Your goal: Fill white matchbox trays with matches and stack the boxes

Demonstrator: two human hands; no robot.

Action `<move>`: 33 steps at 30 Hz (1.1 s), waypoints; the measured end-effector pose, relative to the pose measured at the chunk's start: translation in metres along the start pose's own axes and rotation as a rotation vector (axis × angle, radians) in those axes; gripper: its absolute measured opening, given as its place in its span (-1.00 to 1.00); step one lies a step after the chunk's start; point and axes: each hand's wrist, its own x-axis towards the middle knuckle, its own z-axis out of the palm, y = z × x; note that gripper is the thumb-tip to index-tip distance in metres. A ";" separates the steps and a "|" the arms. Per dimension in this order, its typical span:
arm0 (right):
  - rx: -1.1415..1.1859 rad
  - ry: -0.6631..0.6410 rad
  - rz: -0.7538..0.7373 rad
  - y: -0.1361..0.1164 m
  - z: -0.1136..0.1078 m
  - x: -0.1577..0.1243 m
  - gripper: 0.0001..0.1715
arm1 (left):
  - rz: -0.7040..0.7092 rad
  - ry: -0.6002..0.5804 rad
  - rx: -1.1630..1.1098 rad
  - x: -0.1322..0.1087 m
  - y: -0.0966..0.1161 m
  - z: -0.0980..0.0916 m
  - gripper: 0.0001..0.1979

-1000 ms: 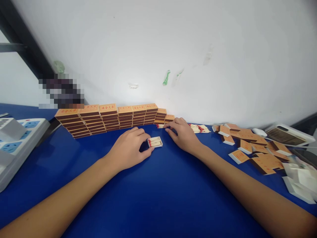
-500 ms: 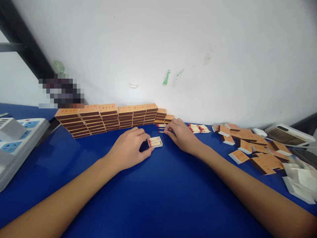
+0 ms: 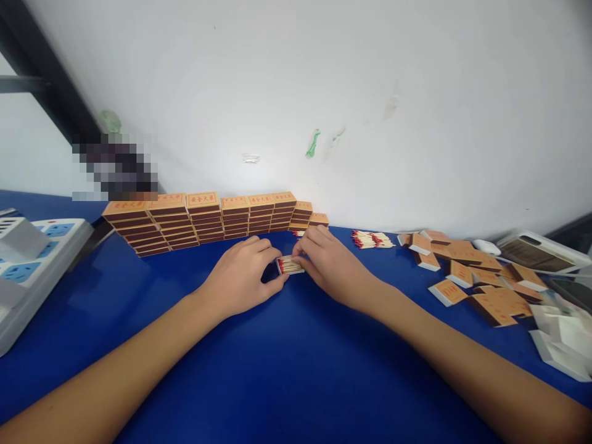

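Observation:
A small white matchbox tray lies on the blue table, with red-headed matches inside it. My left hand grips the tray's left end between thumb and fingers. Over the tray's right end, my right hand has its thumb and fingertips pinched together at a match; the fingers cover most of it. Behind my right hand a few loose matches show in part. A bigger pile of matches lies farther right, near the wall.
Stacked closed matchboxes form a row along the white wall. At right are scattered matchbox sleeves, white trays and a white box-shaped device. A power strip stands on the left.
My right hand has moved left and toward me, bringing a match from beside the loose ones to the tray. My left hand and the tray have stayed in place.

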 end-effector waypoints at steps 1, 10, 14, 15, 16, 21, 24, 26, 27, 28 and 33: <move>-0.004 -0.001 -0.001 -0.001 0.001 0.000 -0.84 | -0.001 0.000 0.001 0.000 0.000 0.000 -0.79; -0.001 0.153 0.102 0.035 0.015 -0.003 -0.85 | -0.020 -0.017 -0.014 0.000 0.002 -0.002 -0.78; -0.018 0.114 0.159 0.053 0.024 -0.008 -0.81 | -0.023 -0.015 -0.007 0.000 0.002 -0.002 -0.78; -0.020 0.111 0.164 0.055 0.025 -0.008 -0.81 | -0.023 -0.015 -0.009 0.000 0.002 -0.002 -0.78; -0.024 0.112 0.167 0.056 0.025 -0.009 -0.80 | -0.023 -0.016 -0.010 0.000 0.001 -0.002 -0.78; -0.044 0.131 0.172 0.055 0.026 -0.008 -0.73 | -0.028 -0.015 -0.013 -0.001 0.001 -0.002 -0.79; -0.044 0.129 0.169 0.055 0.026 -0.008 -0.74 | -0.022 -0.011 -0.012 -0.001 0.001 -0.002 -0.78; -0.049 0.130 0.165 0.055 0.026 -0.008 -0.74 | -0.020 -0.009 -0.010 -0.001 0.001 -0.002 -0.78; -0.052 0.130 0.163 0.055 0.027 -0.008 -0.74 | -0.021 -0.010 -0.011 -0.001 0.001 -0.002 -0.78; -0.055 0.130 0.162 0.056 0.027 -0.008 -0.74 | -0.022 -0.011 -0.012 -0.001 0.001 -0.002 -0.78; -0.055 0.125 0.172 0.056 0.028 -0.008 -0.75 | -0.020 -0.009 -0.013 -0.001 0.001 -0.002 -0.78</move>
